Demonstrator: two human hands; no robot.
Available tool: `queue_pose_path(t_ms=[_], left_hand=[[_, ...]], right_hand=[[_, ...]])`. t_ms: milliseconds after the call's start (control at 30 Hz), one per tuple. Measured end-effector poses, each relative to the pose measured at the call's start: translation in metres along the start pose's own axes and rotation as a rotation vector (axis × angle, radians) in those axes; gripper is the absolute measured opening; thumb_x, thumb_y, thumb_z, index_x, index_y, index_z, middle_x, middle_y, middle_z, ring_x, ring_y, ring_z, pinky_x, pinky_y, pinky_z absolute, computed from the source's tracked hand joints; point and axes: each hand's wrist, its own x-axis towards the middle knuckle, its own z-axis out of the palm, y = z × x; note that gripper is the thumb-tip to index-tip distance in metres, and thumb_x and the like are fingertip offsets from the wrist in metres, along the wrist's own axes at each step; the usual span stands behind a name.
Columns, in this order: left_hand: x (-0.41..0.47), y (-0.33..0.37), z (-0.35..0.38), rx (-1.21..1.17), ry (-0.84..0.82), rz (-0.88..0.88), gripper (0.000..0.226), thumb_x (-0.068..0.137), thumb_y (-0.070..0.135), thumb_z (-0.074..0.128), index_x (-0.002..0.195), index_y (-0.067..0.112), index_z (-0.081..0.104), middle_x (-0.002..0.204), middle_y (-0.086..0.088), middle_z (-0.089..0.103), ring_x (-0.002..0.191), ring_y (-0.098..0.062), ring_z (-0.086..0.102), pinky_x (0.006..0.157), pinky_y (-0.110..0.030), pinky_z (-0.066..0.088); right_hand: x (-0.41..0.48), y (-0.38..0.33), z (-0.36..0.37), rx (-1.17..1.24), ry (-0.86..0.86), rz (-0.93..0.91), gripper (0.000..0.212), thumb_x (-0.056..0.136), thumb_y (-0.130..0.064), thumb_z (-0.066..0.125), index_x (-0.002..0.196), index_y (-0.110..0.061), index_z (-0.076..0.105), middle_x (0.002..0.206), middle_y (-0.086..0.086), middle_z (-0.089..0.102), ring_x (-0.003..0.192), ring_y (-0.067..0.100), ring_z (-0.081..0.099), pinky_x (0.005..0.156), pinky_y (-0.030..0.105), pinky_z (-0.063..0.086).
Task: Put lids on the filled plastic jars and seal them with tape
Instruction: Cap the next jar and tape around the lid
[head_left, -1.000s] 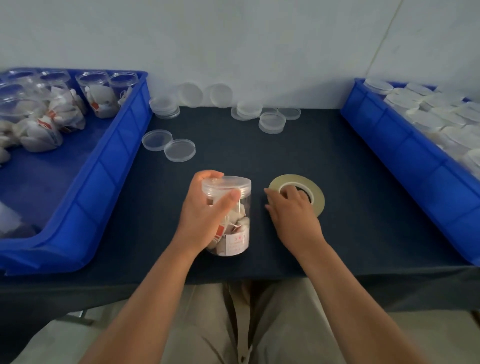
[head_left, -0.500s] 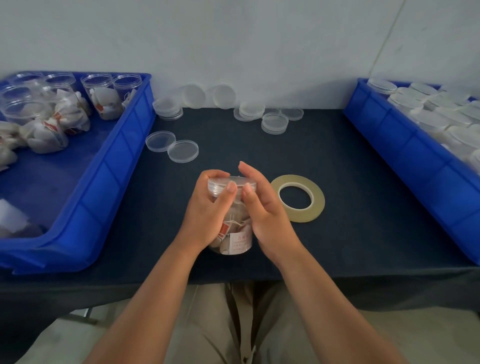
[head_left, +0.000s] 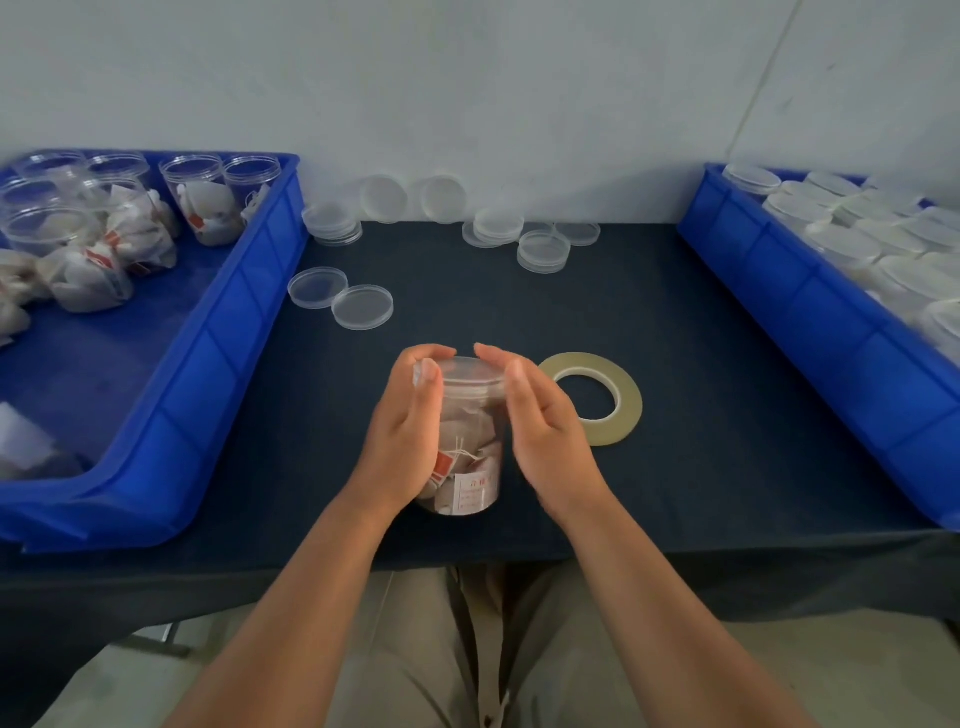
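A clear plastic jar (head_left: 470, 452) filled with white sachets stands on the dark table near its front edge, with a clear lid (head_left: 467, 370) on top. My left hand (head_left: 410, 431) grips the jar's left side, its fingers curled over the lid's rim. My right hand (head_left: 545, 431) cups the right side, thumb and fingertips on the lid's edge. A flat roll of yellowish tape (head_left: 623, 410) lies on the table just right of my right hand, apart from it.
A blue bin (head_left: 223, 332) on the left holds open filled jars (head_left: 202, 202). Lidded jars (head_left: 883, 234) fill a blue bin (head_left: 810, 322) on the right. Loose clear lids (head_left: 362, 307) lie left of centre, and more are stacked along the back wall (head_left: 543, 252).
My right hand left the tape roll and came to the jar's right side, closing on the lid. My left hand stayed on the jar.
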Motion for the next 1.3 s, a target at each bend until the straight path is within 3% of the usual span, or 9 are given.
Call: queue_pose_path(t_ms=[233,367,433,500,700,833,1000,1200,1300], left_hand=[[-0.021,0.0,0.007,-0.034,-0.057,0.035,0.052,0.11,0.053,0.019,0.15,0.035,0.048,0.13,0.011,0.069,0.122,-0.012,0.067,0.094,-0.02,0.054],[-0.024,-0.01,0.007,-0.032,-0.13,0.002,0.054,0.108,0.062,0.015,0.157,0.05,0.035,0.133,0.022,0.068,0.124,0.0,0.064,0.094,-0.011,0.05],[-0.02,-0.018,0.005,-0.085,-0.054,-0.054,0.068,0.096,0.079,0.015,0.149,0.049,0.046,0.131,0.013,0.069,0.121,-0.009,0.066,0.101,-0.028,0.052],[-0.015,-0.021,0.002,-0.167,0.057,-0.175,0.084,0.082,0.092,0.021,0.133,0.041,0.064,0.123,0.006,0.073,0.113,-0.017,0.069,0.102,-0.045,0.051],[-0.012,-0.031,-0.002,-0.136,0.091,-0.264,0.09,0.09,0.083,0.015,0.114,0.019,0.072,0.105,-0.003,0.078,0.097,-0.021,0.072,0.089,-0.043,0.049],[-0.009,-0.039,0.0,-0.097,0.066,-0.261,0.088,0.091,0.08,0.014,0.108,0.017,0.073,0.101,-0.004,0.078,0.095,-0.024,0.072,0.088,-0.043,0.048],[-0.008,-0.041,0.002,-0.116,0.071,-0.252,0.084,0.094,0.071,0.014,0.105,0.012,0.072,0.098,-0.004,0.078,0.093,-0.026,0.07,0.087,-0.043,0.048],[-0.009,-0.042,0.003,-0.055,0.04,-0.245,0.082,0.095,0.068,0.014,0.104,0.012,0.073,0.097,-0.001,0.078,0.09,-0.022,0.07,0.088,-0.04,0.047],[-0.009,-0.046,0.002,-0.028,0.026,-0.243,0.084,0.093,0.074,0.016,0.103,0.015,0.074,0.099,-0.003,0.078,0.094,-0.026,0.069,0.091,-0.044,0.047]], right_hand=[[-0.002,-0.031,-0.02,-0.785,-0.238,-0.068,0.105,0.071,-0.09,0.066,0.157,-0.041,0.031,0.151,-0.02,0.048,0.127,-0.007,0.045,0.1,0.018,0.042],[-0.009,-0.049,-0.037,-0.882,-0.324,-0.018,0.098,0.071,-0.086,0.069,0.154,-0.05,0.033,0.141,-0.027,0.05,0.12,-0.009,0.045,0.092,0.019,0.042],[-0.014,-0.057,-0.051,-0.889,-0.311,0.011,0.094,0.074,-0.078,0.072,0.154,-0.054,0.03,0.138,-0.028,0.048,0.122,-0.005,0.047,0.09,0.019,0.042],[-0.014,-0.07,-0.075,-0.951,-0.227,0.05,0.092,0.074,-0.075,0.072,0.153,-0.055,0.03,0.134,-0.03,0.046,0.12,-0.001,0.051,0.09,0.022,0.045],[-0.004,-0.126,-0.177,-1.082,0.257,-0.023,0.08,0.067,-0.086,0.064,0.135,-0.047,0.05,0.121,-0.023,0.053,0.099,-0.004,0.06,0.082,0.029,0.05],[0.006,-0.167,-0.256,-1.156,0.573,-0.006,0.086,0.07,-0.085,0.064,0.141,-0.038,0.051,0.127,-0.008,0.058,0.104,0.016,0.063,0.082,0.032,0.046],[0.0,-0.183,-0.34,-1.065,0.663,0.239,0.091,0.068,-0.088,0.066,0.143,-0.036,0.056,0.138,-0.006,0.06,0.11,0.027,0.069,0.093,0.042,0.054],[0.001,-0.165,-0.38,-0.96,0.667,0.356,0.059,0.071,-0.079,0.062,0.113,-0.039,0.07,0.107,-0.004,0.073,0.092,0.02,0.074,0.076,0.047,0.066],[0.012,-0.161,-0.383,-1.165,0.648,0.35,0.074,0.077,-0.082,0.056,0.135,-0.036,0.062,0.119,-0.006,0.066,0.087,0.015,0.069,0.081,0.047,0.06]])
